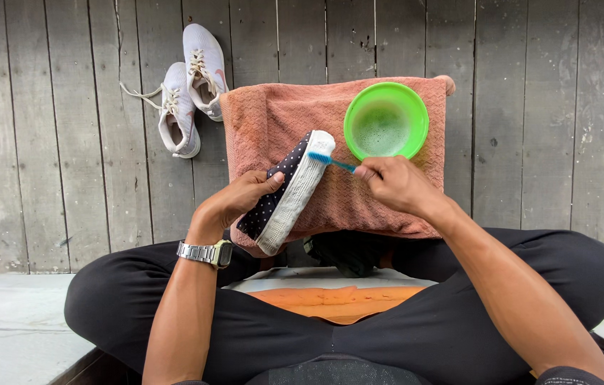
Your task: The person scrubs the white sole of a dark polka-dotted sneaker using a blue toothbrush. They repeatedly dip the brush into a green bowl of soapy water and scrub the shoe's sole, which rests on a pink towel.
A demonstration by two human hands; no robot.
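Observation:
My left hand (239,199) grips a dark polka-dot shoe (284,191) on its side, its white rubber sole turned up. My right hand (396,185) holds a blue toothbrush (330,162) whose bristles touch the sole near the toe. The shoe rests over a pink towel (387,207) spread on a low stand. A green bowl (386,120) with soapy water sits on the towel just beyond my right hand. A metal watch (206,253) is on my left wrist.
A pair of white sneakers (189,85) lies on the grey wooden planks at the far left. My crossed legs in black trousers fill the foreground, with an orange cloth (338,299) between them. A dark item (348,253) sits under the towel's front edge.

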